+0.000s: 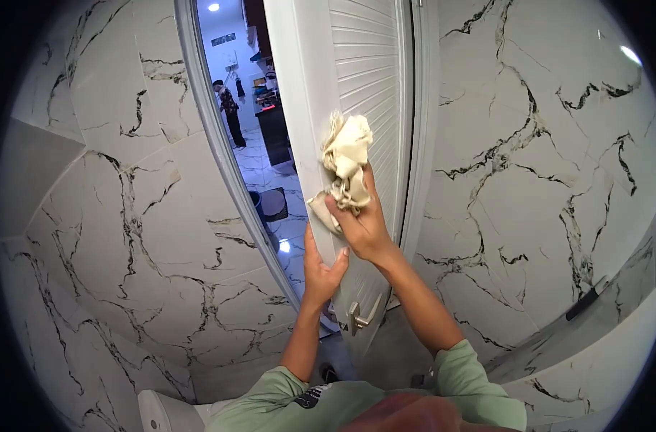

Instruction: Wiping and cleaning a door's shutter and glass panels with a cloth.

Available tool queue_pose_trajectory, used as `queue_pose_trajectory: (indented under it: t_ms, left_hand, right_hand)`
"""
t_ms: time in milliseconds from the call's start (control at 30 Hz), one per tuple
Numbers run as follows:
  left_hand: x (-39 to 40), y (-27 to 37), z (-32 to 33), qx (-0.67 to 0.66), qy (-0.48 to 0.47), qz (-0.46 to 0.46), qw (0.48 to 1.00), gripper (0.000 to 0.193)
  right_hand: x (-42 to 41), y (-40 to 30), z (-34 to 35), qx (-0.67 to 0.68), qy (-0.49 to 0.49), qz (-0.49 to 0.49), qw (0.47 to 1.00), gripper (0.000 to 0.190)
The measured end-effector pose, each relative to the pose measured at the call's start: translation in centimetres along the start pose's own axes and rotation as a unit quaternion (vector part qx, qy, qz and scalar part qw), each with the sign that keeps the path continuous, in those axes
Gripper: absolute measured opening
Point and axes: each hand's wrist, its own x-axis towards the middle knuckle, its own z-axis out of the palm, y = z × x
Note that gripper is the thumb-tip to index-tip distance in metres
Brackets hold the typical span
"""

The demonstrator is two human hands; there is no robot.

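Note:
A white slatted door [360, 75] stands ajar in front of me. My right hand [363, 227] grips a crumpled cream cloth [349, 146] against the face of the door, near its free edge. Lower down, my left hand [322, 275] holds that free edge, its fingers behind the door and its thumb on the near face. Beneath both hands is a metal lever handle [360, 318] with a square plate.
Marble-patterned tile walls [484, 129] rise on both sides. Through the doorway, past its frame [220, 146], a person [229, 113] stands near a dark counter [272, 135]. A blue bucket [256, 208] and a dark mat [276, 204] are on that floor. A white toilet tank [163, 413] is at lower left.

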Motion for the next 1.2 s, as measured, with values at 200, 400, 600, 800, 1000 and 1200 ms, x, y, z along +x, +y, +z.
queue_pose_trajectory:
  t_ms: [200, 400, 600, 800, 1000, 1200]
  left_hand:
    - [0.4, 0.0, -1.5, 0.045, 0.022, -0.022, 0.998, 0.079]
    - [0.7, -0.6, -1.4, 0.052, 0.015, -0.004, 0.999, 0.081]
    - [0.5, -1.7, -1.8, 0.084, 0.029, 0.018, 0.996, 0.082]
    - [0.7, -1.7, -2.1, 0.075, 0.065, 0.028, 0.995, 0.079]
    - [1.1, -1.7, -2.8, 0.067, 0.076, 0.012, 0.995, 0.082]
    - [1.4, -2.1, -3.9, 0.089, 0.107, 0.015, 0.990, 0.081]
  right_hand:
    - [5.3, 4.7, 0.1, -0.108, 0.044, -0.019, 0.993, 0.040]
    - [10.5, 11.0, -4.1, -0.115, 0.091, 0.105, 0.984, 0.048]
    - [9.7, 11.5, -2.5, -0.119, 0.190, 0.212, 0.951, 0.051]
    - [2.2, 7.1, 2.9, -0.005, 0.196, 0.131, 0.972, 0.037]
    - [-1.2, 6.2, 2.7, -0.071, 0.132, -0.014, 0.989, 0.039]
    - [0.7, 9.1, 2.9, -0.167, 0.114, 0.021, 0.979, 0.036]
